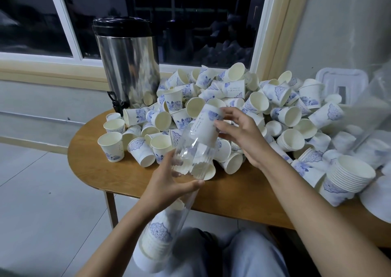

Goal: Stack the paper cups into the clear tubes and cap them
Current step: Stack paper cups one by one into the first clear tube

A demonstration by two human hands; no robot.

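Your left hand (169, 183) clamps the slippery clear tube (190, 156) over your lap, right hand (239, 133) fingers pinching a cup (206, 126) at its mouth (light, crushable, so hold gently).

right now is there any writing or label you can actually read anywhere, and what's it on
None can be read.
Cup held in the right hand, paper cup: a column of small dark characters, too blurred to read.
Loose cups in the pile: similar small marks, unreadable.
Steel urn: no label visible.
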